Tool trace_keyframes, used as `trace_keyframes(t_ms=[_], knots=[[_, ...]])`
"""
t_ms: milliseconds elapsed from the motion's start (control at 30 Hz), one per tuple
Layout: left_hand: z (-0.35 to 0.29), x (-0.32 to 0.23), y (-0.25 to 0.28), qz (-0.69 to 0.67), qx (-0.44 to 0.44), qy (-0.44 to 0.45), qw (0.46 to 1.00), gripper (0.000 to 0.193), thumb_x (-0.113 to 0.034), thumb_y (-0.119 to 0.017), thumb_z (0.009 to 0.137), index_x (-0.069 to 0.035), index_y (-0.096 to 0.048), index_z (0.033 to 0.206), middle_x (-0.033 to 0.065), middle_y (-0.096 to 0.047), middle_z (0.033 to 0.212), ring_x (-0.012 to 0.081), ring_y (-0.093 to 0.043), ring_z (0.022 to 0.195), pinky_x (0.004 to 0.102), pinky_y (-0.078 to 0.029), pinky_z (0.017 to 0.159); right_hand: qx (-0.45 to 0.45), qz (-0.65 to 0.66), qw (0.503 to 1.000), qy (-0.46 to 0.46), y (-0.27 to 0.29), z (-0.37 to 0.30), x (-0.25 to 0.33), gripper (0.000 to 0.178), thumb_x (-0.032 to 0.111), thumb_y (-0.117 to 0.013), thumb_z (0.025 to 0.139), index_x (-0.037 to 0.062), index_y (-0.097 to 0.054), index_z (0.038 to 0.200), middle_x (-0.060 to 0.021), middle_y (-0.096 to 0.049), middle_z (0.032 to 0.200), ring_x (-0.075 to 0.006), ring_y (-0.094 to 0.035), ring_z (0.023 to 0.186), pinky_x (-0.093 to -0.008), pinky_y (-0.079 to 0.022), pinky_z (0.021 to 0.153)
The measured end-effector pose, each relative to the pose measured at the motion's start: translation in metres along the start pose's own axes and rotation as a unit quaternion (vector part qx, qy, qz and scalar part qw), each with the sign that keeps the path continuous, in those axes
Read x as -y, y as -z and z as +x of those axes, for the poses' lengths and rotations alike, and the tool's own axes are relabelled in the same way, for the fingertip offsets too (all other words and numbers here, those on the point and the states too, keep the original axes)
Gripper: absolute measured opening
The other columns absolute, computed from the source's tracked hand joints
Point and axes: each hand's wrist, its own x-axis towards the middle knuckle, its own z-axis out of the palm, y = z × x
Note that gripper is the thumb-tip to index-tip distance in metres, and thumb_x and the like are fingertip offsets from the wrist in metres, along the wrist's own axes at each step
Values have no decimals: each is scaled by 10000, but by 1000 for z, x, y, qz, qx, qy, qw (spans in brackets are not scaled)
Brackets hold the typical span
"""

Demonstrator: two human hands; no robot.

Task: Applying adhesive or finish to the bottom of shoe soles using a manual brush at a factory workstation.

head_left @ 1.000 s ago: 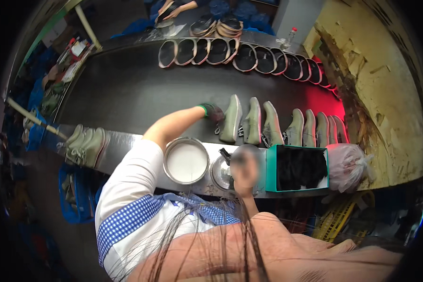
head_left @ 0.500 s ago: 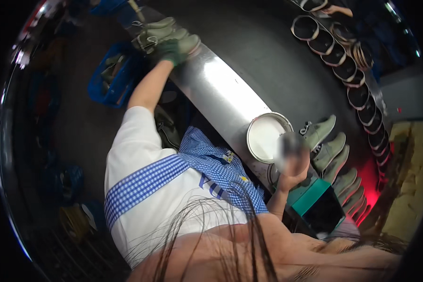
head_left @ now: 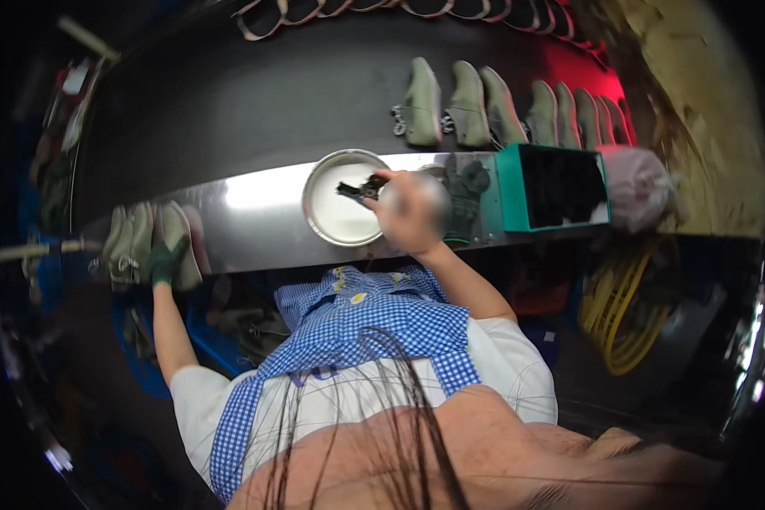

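Observation:
My left hand (head_left: 168, 262), in a dark green glove, grips an olive-green shoe (head_left: 175, 223) at the left end of the metal ledge. Several more shoes (head_left: 129, 242) stand against it there, some with light laces. My bare right hand (head_left: 406, 223) is closed around a black tool-like object (head_left: 361, 189), held above a round tub (head_left: 311, 212) of white liquid or paste. A blurred patch covers part of that hand, and the tool's exact kind is not clear. Just right of this hand a dark glove (head_left: 466, 191) lies on the ledge.
A teal box (head_left: 512, 191) with dark contents sits on the ledge, beside a pinkish bag (head_left: 636, 189). Beyond the ledge, several olive shoes (head_left: 469, 106) line a dark belt-like surface (head_left: 229, 110). Looped strips (head_left: 263, 21) run along its far edge. Yellow hoops (head_left: 612, 331) hang lower right.
The whole view has turned, so the ledge now runs nearly level. My right hand has come further over the tub, and the black object now shows. My left hand stays at the shoes.

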Motion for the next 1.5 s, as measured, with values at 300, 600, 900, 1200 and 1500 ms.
trace_keyframes(t_ms=[300,600,900,1200,1500], knots=[[-52,-88,-135,298,-184,-209,913,581,-473,-370,993,-43,-428,1380,138,-484,1368,254,-510,1191,362,-405,1016,-21,44,998,32,17,-2,-15,422,34,-752,707,38,-607,1104,-77,-642,921,-171,-604,686,-272,-481,583],[-63,-114,-172,899,-247,48,359,487,-345,-346,1029,-77,-366,1435,98,-455,1410,216,-478,1240,334,-346,1081,-40,129,991,14,7,34,4,384,76,-757,732,23,-608,1083,-76,-644,919,-173,-615,720,-275,-494,615],[-74,-165,-131,887,-289,175,-316,452,-275,-375,1032,-92,-353,1444,81,-476,1380,203,-498,1200,335,-360,1067,-54,35,996,61,-12,37,-5,366,105,-760,720,63,-608,1050,-58,-632,905,-171,-601,685,-296,-487,617],[-113,-150,-74,715,-101,266,-639,463,-281,-428,1017,-96,-363,1437,90,-506,1341,213,-541,1139,368,-444,1004,-88,50,993,57,-11,15,-29,361,171,-763,707,81,-601,1016,-47,-631,902,-194,-597,645,-303,-486,592],[-134,-160,-42,547,-119,460,-689,505,-340,-420,1011,-108,-334,1451,94,-490,1369,210,-524,1175,363,-443,1020,23,-45,999,-9,16,20,-32,340,193,-757,716,67,-638,1008,-55,-657,888,-193,-611,620,-296,-492,576]])
